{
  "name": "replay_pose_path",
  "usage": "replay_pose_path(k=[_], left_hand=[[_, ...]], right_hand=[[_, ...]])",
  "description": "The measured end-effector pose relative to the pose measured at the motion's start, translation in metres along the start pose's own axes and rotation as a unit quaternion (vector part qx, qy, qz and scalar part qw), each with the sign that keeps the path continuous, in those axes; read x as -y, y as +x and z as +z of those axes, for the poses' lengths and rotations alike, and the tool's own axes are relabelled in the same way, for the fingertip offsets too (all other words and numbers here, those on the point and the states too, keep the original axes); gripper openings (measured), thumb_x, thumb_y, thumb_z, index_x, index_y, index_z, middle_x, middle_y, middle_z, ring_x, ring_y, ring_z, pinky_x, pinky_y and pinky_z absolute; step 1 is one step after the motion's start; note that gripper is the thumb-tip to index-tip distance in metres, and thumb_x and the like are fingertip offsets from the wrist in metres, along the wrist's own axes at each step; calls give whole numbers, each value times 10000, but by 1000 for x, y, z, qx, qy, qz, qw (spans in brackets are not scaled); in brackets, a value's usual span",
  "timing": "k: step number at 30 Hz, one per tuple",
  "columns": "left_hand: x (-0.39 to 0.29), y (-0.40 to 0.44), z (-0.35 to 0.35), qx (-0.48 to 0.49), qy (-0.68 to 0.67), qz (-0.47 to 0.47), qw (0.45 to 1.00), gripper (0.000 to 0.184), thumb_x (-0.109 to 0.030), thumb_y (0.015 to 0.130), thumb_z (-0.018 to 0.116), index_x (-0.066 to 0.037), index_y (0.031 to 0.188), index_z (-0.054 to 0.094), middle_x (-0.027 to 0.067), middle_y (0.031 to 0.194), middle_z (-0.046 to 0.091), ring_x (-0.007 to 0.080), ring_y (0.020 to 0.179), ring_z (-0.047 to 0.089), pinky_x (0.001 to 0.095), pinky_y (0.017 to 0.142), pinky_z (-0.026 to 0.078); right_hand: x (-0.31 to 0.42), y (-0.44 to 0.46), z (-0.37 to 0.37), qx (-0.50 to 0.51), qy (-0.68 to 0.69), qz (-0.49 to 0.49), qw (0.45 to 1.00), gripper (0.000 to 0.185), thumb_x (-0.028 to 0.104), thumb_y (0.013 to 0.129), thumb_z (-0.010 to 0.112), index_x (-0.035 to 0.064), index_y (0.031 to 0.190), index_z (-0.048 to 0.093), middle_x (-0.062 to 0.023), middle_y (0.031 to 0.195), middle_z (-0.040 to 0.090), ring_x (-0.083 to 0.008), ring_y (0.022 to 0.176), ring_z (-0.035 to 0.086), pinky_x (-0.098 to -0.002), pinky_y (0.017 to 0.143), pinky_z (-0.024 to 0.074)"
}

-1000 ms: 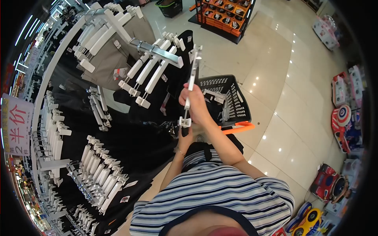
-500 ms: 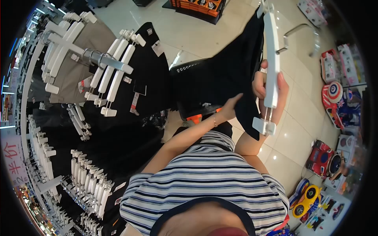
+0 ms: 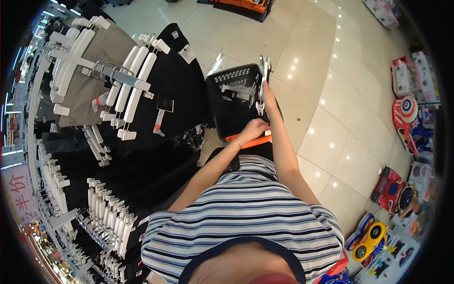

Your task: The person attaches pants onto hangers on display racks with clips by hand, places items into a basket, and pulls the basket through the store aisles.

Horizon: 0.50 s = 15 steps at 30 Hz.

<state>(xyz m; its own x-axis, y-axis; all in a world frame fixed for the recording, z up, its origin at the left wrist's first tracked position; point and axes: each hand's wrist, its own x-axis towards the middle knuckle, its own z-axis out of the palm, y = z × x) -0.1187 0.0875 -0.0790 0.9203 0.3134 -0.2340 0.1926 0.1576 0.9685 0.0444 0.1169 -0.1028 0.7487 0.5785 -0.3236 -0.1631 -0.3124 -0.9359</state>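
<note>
A white clip hanger (image 3: 263, 90) is in my right hand (image 3: 269, 97), held on edge over the right side of a black shopping basket (image 3: 239, 72). Dark cloth (image 3: 236, 118) shows below it in the basket, but black blends with black, so where the garment ends is unclear. My left hand (image 3: 255, 128) is by the basket's near right corner, fingers curled; what they grip is hidden. An orange basket handle (image 3: 255, 142) lies just below that hand. A clear plastic package (image 3: 239, 92) rests inside the basket.
On the left, a rack holds grey trousers (image 3: 101, 52) and black trousers (image 3: 182, 80) on white hangers. More hangers (image 3: 111, 217) fill a lower rail. Boxed toys, including a red toy car (image 3: 390, 187) and a yellow toy (image 3: 370, 241), line the right side. Tiled floor (image 3: 317, 118) lies between.
The hanger and black garment have come down and left, from raised at the right to over the basket. My left hand has moved down and left, its fingers now curled.
</note>
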Motion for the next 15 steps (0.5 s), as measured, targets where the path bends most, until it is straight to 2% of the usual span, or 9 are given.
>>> replay_pose_path(k=[2, 3, 4, 6, 8, 10, 12, 14, 15], left_hand=[[-24, -26, -31, -89, -66, -17, 994, 204, -56, 894, 463, 21, 1064, 547, 138, 977, 631, 192, 841, 625, 275, 758, 495], [-23, -41, -45, -146, -66, 24, 987, 217, -61, 899, 460, 21, 1089, 527, 135, 992, 624, 180, 844, 620, 270, 762, 491], [-22, -57, -60, -202, -66, 66, 975, 232, -66, 904, 457, 21, 1114, 507, 132, 1006, 618, 169, 847, 616, 265, 767, 487], [-37, -101, -89, -333, -38, 55, 941, 215, -72, 905, 474, 11, 1101, 504, 133, 1018, 610, 170, 863, 611, 256, 768, 477], [-47, -141, -107, -505, -83, 91, 854, 219, -87, 882, 540, 0, 1078, 493, 109, 971, 592, 158, 843, 588, 248, 755, 462], [-60, -171, -123, -708, 44, 140, 691, 344, -123, 833, 624, 9, 1094, 443, 93, 927, 537, 158, 804, 544, 262, 736, 455], [-82, -200, -138, -807, 107, 104, 571, 504, -173, 784, 693, 11, 1137, 383, 112, 997, 466, 184, 897, 479, 316, 792, 425], [-104, -216, -149, -841, 175, 111, 499, 558, -193, 769, 711, 16, 1151, 362, 147, 1084, 402, 215, 985, 425, 360, 849, 393], [-112, -223, -153, -844, 189, 117, 488, 565, -214, 766, 716, 24, 1141, 367, 148, 1107, 370, 225, 1004, 409, 363, 871, 381]], right_hand=[[-11, -10, 18, 32, -111, 63, 991, 430, 375, 907, 414, -25, 854, 562, -61, 652, 537, -167, 536, 484, -318, 493, 388], [1, -35, 25, 64, -141, 120, 981, 389, 319, 898, 430, -43, 863, 567, -98, 704, 577, -193, 578, 509, -342, 530, 408], [-22, -36, 36, 65, -150, 102, 981, 361, 276, 890, 434, -55, 880, 579, -129, 800, 601, -185, 657, 523, -332, 582, 415], [-35, -42, 47, 158, -93, 121, 976, 379, 229, 889, 411, -56, 1128, 483, -144, 871, 612, -208, 743, 571, -330, 643, 444], [-2, -72, 66, 177, -13, 171, 969, 381, 150, 884, 371, -39, 1214, 405, -168, 957, 614, -232, 826, 601, -334, 707, 465], [24, -88, 86, 245, -14, 147, 958, 400, 61, 857, 333, -29, 1243, 381, -201, 1087, 570, -247, 906, 603, -339, 761, 467], [71, -108, 108, 262, 9, 88, 961, 459, -21, 815, 312, -19, 1271, 366, -224, 1198, 487, -262, 933, 601, -311, 832, 442], [82, -99, 135, 307, 89, -35, 947, 434, -43, 815, 381, -13, 1248, 393, -192, 1144, 505, -232, 908, 588, -305, 807, 447], [93, -92, 149, 319, 87, -95, 939, 424, -8, 837, 414, -11, 1260, 376, -195, 1179, 489, -246, 984, 561, -315, 864, 422]])
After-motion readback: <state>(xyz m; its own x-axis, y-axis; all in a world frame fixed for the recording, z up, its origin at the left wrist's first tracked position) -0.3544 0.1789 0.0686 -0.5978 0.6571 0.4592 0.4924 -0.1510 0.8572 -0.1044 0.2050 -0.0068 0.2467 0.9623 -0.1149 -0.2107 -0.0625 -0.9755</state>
